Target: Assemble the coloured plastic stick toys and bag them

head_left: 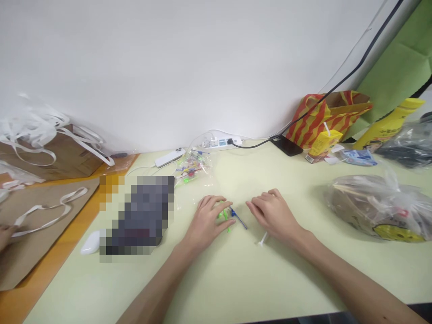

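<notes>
My left hand [209, 221] rests on the pale green tabletop, its thumb and forefinger spread apart. Small bright green plastic pieces [226, 216] lie between these fingers, partly covered by them. A thin blue plastic stick [240, 219] with a knobbly end starts at the gap between thumb and forefinger and points towards my right hand [275, 215]. The fingers of that hand are curled in, and whatever they hold is hidden. Just below it a small white plastic piece [263, 240] shows, its upper end close to or under the palm.
Behind my left hand lies a clear bag of colourful plastic pieces [194, 167]. A blurred-out dark object [141, 216] and a white case [90, 243] lie left. Rightward are a wrapped bag [364, 202], juice carton [322, 146] and phone [286, 145]. A person's hand [5, 236] shows far left.
</notes>
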`<action>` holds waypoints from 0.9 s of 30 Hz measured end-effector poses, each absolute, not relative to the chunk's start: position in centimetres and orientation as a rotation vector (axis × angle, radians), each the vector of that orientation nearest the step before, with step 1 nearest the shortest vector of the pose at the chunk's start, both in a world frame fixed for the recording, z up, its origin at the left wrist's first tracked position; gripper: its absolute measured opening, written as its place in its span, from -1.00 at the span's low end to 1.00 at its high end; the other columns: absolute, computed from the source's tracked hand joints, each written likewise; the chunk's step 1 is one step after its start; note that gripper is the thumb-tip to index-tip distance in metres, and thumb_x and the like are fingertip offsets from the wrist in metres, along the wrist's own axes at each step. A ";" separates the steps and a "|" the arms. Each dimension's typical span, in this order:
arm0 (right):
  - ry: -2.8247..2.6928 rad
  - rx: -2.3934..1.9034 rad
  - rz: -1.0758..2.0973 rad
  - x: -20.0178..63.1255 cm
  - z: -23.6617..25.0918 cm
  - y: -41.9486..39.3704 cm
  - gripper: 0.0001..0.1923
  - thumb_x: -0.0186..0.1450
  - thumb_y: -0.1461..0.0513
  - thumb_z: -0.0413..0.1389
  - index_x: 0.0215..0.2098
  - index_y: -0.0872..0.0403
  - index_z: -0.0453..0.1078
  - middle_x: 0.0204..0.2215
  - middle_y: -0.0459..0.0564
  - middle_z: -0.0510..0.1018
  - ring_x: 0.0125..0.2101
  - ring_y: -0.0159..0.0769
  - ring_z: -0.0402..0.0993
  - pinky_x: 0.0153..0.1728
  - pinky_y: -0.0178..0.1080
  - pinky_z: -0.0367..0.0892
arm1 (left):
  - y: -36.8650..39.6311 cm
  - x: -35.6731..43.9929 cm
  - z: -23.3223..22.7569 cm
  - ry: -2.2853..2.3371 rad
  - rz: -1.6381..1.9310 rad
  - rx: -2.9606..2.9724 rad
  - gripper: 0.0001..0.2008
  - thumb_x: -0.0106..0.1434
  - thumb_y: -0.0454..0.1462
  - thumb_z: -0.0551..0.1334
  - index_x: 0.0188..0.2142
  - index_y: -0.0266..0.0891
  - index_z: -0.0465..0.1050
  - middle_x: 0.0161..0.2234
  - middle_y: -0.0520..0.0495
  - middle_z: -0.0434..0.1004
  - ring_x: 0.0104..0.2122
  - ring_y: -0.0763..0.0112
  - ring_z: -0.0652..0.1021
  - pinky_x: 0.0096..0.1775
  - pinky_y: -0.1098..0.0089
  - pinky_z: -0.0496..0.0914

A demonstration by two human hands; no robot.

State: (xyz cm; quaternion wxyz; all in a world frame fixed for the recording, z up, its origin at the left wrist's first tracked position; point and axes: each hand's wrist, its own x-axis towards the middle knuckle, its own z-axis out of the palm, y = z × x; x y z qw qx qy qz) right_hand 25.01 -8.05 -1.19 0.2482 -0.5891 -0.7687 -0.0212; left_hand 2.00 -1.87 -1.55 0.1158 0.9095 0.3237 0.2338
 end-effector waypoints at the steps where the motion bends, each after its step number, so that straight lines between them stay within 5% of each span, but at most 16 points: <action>1: -2.079 -1.599 -0.062 25.3 -1.0 -8.0 -0.59 0.51 0.21 -0.06 -0.51 0.06 0.30 -0.58 -0.06 0.48 -0.48 -0.29 0.30 -0.21 -0.14 0.05 | -1.8 1.9 -1.5 0.952 0.674 2.664 -0.58 0.24 -0.14 0.41 0.08 -0.05 0.48 -0.01 -0.11 0.50 0.01 0.14 0.48 0.07 0.08 0.39; 20: -1.825 -1.738 -0.149 31.6 -0.5 -6.5 -0.65 0.48 0.16 -0.03 -0.48 0.03 0.25 -0.55 -0.07 0.49 -0.42 -0.23 0.35 -0.24 -0.14 0.09 | -1.1 0.7 -0.6 0.868 0.514 2.692 -0.53 0.28 -0.23 0.38 0.16 -0.03 0.39 0.03 -0.12 0.46 0.05 0.13 0.44 0.09 0.07 0.38; 27: -1.851 -1.714 -0.110 30.5 -0.9 -6.7 -0.65 0.48 0.17 -0.01 -0.49 0.03 0.22 -0.57 -0.10 0.44 -0.41 -0.23 0.32 -0.22 -0.15 0.10 | -3.1 2.3 0.2 0.521 0.859 2.827 -0.82 0.39 -0.34 0.23 -0.03 -0.14 0.49 -0.15 -0.07 0.57 -0.10 0.30 0.49 0.13 0.11 0.34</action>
